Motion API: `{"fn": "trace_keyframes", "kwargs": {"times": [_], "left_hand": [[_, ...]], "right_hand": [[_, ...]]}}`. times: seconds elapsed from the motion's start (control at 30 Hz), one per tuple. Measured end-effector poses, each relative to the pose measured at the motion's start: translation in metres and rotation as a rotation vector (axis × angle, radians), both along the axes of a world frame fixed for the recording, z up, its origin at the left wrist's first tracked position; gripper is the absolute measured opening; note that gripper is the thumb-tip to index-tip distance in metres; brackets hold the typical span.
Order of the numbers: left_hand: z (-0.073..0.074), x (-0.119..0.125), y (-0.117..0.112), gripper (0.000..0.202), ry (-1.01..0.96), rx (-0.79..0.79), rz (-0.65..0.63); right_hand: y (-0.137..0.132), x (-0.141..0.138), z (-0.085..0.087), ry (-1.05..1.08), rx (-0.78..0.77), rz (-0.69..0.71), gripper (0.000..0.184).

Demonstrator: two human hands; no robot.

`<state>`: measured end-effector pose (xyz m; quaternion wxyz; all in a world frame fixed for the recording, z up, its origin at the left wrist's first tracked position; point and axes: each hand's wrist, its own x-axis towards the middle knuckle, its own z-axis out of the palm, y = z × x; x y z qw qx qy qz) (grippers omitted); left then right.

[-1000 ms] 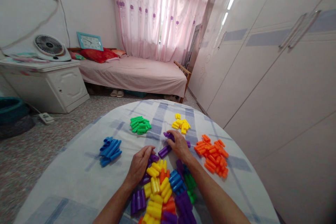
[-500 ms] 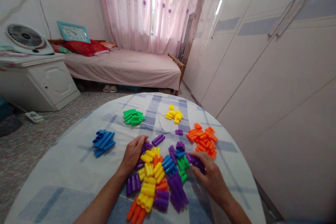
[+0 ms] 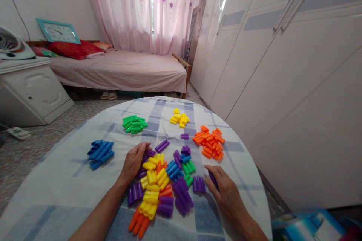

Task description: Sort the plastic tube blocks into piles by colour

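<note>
A mixed heap of plastic tube blocks (image 3: 162, 182) in yellow, purple, blue, green and orange lies in the middle of the round table (image 3: 70, 180). My left hand (image 3: 133, 162) rests flat on the heap's left edge, fingers on purple pieces. To the right of the heap, my right hand (image 3: 224, 192) lies on the cloth with its fingers curled over a purple block (image 3: 212, 178). A group of three purple blocks (image 3: 198, 184) sits just left of that hand.
Sorted piles ring the heap: blue blocks (image 3: 100, 152) at left, green blocks (image 3: 134, 124) and yellow blocks (image 3: 179, 119) at the back, orange blocks (image 3: 209, 143) at right. Loose purple pieces (image 3: 162, 145) lie between. A bed (image 3: 121, 71), wardrobe (image 3: 283, 83) and low cabinet (image 3: 31, 90) surround the table.
My right hand has drawn back from the far purple pieces to the heap's right side, pulling purple blocks with it. The view has swung right. My left hand has stayed put.
</note>
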<state>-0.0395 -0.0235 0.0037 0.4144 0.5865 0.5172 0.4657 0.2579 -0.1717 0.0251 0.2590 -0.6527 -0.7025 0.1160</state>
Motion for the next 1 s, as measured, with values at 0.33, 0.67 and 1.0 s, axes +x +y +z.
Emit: {"fn": "trace_keyframes", "kwargs": {"times": [0.33,0.67,1.0], "left_hand": [[0.013,0.003,-0.004,0.054,0.006,-0.01,0.028],[0.009,0.004,-0.003,0.049,-0.002,-0.011,0.035],[0.009,0.004,-0.003,0.046,0.001,-0.009,0.015]], "right_hand": [[0.048,0.037,-0.021,-0.185,0.285,-0.253,0.069],[0.105,0.032,-0.03,-0.371,0.321,-0.442,0.073],[0.134,0.044,-0.02,-0.447,0.286,-0.413,0.063]]}}
